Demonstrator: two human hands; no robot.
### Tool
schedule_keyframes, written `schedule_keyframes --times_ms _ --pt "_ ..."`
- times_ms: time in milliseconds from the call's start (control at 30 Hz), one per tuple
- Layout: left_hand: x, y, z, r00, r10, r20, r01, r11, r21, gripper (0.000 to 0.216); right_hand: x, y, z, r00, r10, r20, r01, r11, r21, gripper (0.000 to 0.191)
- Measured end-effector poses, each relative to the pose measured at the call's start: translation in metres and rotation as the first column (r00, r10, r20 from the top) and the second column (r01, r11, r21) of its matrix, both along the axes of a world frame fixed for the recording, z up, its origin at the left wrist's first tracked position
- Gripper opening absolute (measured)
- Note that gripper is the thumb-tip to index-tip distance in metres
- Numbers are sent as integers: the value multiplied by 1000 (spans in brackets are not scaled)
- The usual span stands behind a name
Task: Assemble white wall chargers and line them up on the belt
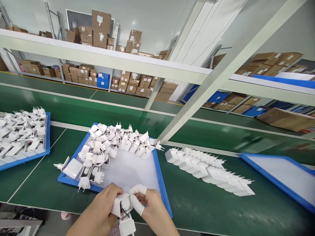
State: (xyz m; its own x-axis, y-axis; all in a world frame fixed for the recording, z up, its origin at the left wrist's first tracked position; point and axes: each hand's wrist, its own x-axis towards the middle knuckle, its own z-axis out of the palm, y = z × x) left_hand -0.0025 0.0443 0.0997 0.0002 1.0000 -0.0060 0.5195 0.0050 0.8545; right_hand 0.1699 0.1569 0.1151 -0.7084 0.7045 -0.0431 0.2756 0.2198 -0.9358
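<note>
At the near edge of the green bench, my left hand (104, 205) and my right hand (147, 203) both grip one white charger housing (122, 205). Red and black wires run from it down to a second white part (127, 226) hanging below. White finger cots cover the thumb and forefinger of my right hand. Just beyond my hands lies a blue tray (162, 188) heaped with several white plug parts (110, 147). To the right of the tray, a row of assembled white chargers (209, 170) lies on the bench.
A second blue tray (48, 137) full of white parts sits at the left, and an empty-looking blue tray (270, 178) at the right. A white frame post (197, 98) slants up from the bench. Shelves of cardboard boxes (100, 29) stand behind.
</note>
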Motion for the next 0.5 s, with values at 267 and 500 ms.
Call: schedule_keyframes --times_ms 267,500 --pt "-6 4 22 991 -78 112 105 960 -260 33 3 4 28 976 122 181 -173 938 300 16" --pt "-1 9 -2 959 42 281 0 989 -147 24 22 -11 -13 964 -178 -199 250 862 442 25"
